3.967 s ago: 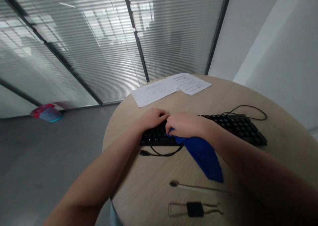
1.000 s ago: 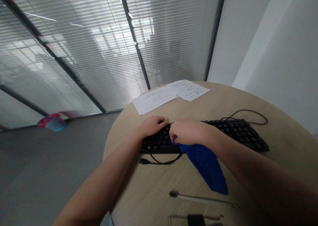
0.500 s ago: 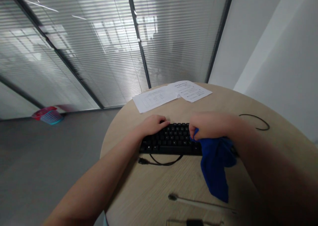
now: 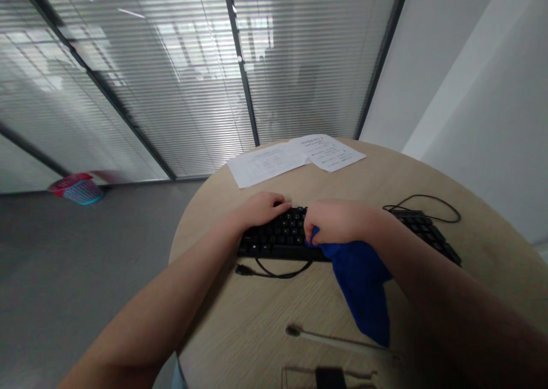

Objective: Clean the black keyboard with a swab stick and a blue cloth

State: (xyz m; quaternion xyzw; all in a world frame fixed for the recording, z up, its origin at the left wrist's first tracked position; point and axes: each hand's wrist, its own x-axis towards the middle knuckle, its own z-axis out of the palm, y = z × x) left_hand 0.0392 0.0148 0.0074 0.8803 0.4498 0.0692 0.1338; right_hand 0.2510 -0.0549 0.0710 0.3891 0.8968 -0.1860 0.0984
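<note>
A black keyboard lies on the table, its middle hidden by my right hand and a cloth. My left hand grips the keyboard's far left side, thumb stretched along the back row of keys. Over the middle keys, my right hand is closed on a blue cloth, pressing a bunched corner against the keys. The rest of the cloth hangs down towards me onto the table. To the right of my right wrist the number pad shows. A black cable with a plug lies in front of the keyboard.
Two printed sheets of paper lie at the back of the round wooden table. Nearer me are a thin brush and a small wire-framed object with a black block. A red and blue basket stands on the floor, left.
My right hand has slid left along the keys with the cloth, uncovering the number pad on the right. My left hand stays in place on the keyboard.
</note>
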